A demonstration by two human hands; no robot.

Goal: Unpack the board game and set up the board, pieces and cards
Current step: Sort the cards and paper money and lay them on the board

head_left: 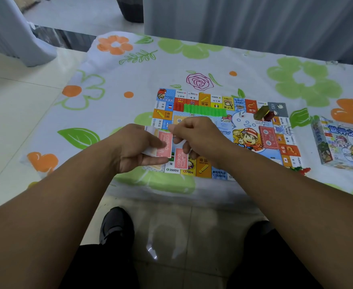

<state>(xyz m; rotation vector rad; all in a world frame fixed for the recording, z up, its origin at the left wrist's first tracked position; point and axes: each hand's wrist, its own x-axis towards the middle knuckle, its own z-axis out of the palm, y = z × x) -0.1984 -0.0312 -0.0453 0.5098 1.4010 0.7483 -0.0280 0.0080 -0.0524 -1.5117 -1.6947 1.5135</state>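
banknotes [163,146] (thin pink paper rectangles) sit gripped in your left hand [133,149]; your right hand [196,136] pinches one note [180,160] over the flat printed board [244,130].

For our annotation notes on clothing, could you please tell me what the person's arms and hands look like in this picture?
The left forearm and right forearm are bare up to the picture's edge; no sleeves show. The left hand and right hand are bare too: no gloves, and no watch, bracelet or ring visible from this side.
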